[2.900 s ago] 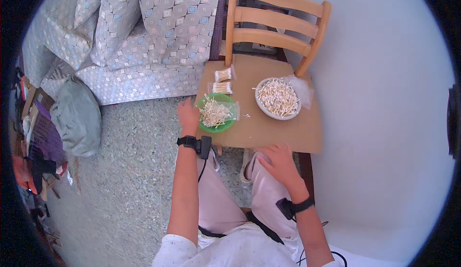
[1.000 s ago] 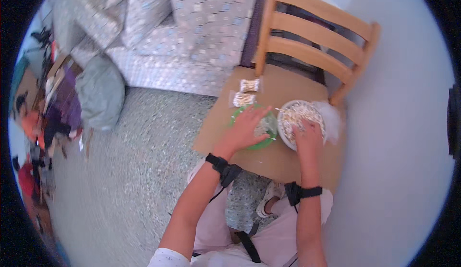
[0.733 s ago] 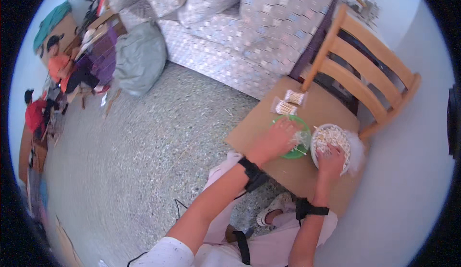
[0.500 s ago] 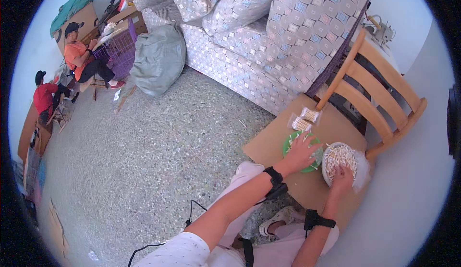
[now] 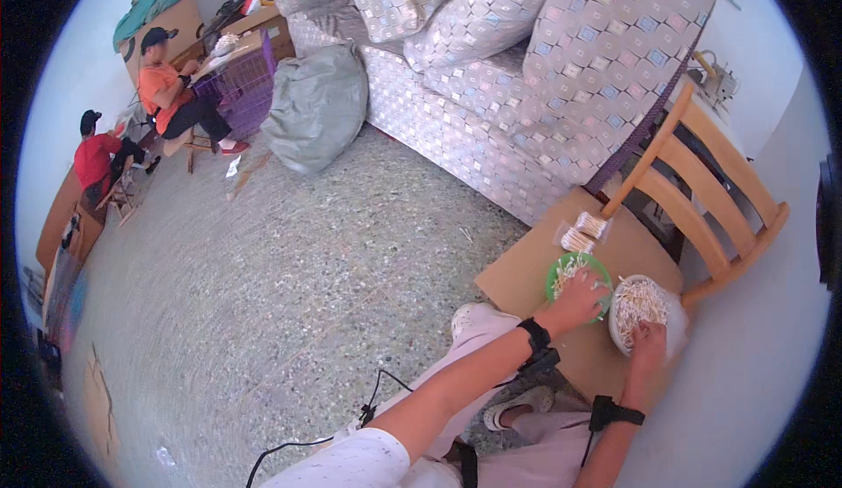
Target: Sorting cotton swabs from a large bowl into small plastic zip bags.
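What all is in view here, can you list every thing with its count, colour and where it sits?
green bowl: one, green, on the board, under the left hand
white bowl: one, white, full of pale sticks, right of the green bowl
small packets: two, clear with pale sticks, far edge of the board
board: one, tan, across the chair seat
chair: one, light wood, beyond the board
sofa: one, patterned grey, upper middle
sack: one, grey-green, on the floor by the sofa
other people: two, orange and red tops, far left
left hand: on the green bowl
right hand: at the white bowl
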The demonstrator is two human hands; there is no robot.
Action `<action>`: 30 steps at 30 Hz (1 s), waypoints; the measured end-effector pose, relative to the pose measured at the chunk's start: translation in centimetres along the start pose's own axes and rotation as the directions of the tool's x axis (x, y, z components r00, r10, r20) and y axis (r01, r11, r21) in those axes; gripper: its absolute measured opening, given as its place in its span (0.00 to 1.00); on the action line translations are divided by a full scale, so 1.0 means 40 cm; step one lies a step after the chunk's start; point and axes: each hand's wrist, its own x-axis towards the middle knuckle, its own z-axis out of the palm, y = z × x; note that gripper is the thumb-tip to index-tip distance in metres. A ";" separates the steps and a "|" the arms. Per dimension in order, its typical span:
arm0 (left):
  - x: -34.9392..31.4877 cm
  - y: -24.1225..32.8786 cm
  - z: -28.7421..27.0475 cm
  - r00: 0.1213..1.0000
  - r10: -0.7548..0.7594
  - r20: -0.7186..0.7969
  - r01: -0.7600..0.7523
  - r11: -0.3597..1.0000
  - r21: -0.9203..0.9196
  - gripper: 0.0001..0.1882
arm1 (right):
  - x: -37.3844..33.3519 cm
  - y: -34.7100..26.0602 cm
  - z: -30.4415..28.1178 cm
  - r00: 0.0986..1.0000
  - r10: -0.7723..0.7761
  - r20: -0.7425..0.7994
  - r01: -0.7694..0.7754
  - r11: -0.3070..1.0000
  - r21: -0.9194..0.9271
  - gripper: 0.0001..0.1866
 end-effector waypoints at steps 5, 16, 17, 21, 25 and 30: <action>0.024 0.051 -0.005 0.971 0.185 -0.151 -0.211 0.961 -0.177 0.14 | 0.012 0.008 0.016 0.973 0.218 0.072 -0.225 0.968 0.107 0.09; 0.032 0.015 -0.049 0.962 0.272 0.023 -0.270 0.959 -0.085 0.09 | -0.011 -0.026 -0.005 0.987 0.099 0.129 -0.118 0.982 0.147 0.17; 0.029 0.000 -0.056 0.962 0.270 0.030 -0.267 0.960 -0.078 0.09 | -0.017 -0.049 -0.014 0.984 0.090 0.151 -0.118 0.974 0.191 0.18; 0.042 -0.017 -0.073 0.947 0.322 -0.003 -0.320 0.939 -0.124 0.07 | -0.038 0.036 0.007 0.999 0.035 0.026 -0.041 0.952 0.302 0.16; 0.032 -0.059 -0.094 0.954 0.290 -0.075 -0.296 0.952 -0.077 0.06 | -0.036 0.055 0.031 0.999 0.031 0.044 -0.041 0.970 0.241 0.12; 0.032 -0.045 -0.133 0.974 0.226 0.030 -0.224 0.973 -0.050 0.12 | -0.013 -0.006 -0.007 0.997 -0.011 -0.075 0.029 0.972 0.232 0.10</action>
